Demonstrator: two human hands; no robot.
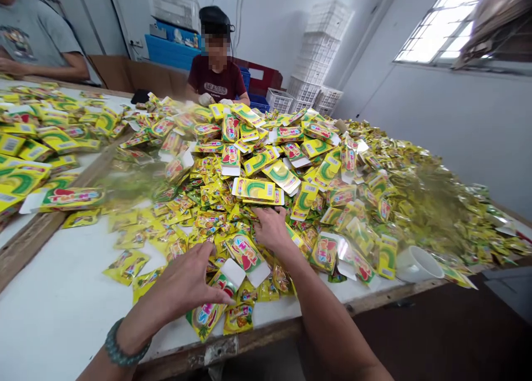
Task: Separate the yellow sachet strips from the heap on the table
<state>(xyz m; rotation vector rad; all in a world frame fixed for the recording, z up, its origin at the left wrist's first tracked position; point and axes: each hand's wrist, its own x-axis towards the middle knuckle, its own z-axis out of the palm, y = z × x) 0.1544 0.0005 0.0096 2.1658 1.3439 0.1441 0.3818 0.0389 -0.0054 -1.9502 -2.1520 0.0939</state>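
Note:
My left hand (pixel 183 286) is open, thumb and fingers apart, over a yellow candy box (pixel 228 275) with a raised white flap. Its fingers hold nothing that I can see. My right hand (pixel 272 231) reaches into the pile, its fingers apart at the lower edge of a yellow box (pixel 258 189); some fingertips are hidden there. Between the hands lies another candy box (pixel 246 252) with its white flap open. Small yellow candy packets (pixel 239 317) lie around and beneath both hands.
A big heap of yellow packets (pixel 415 203) spreads to the right. A translucent cup (pixel 419 264) leans near the table's front edge. A wooden strip (pixel 37 234) divides the white table on the left. Two people are across the table. White crates (pixel 318 48) are stacked behind.

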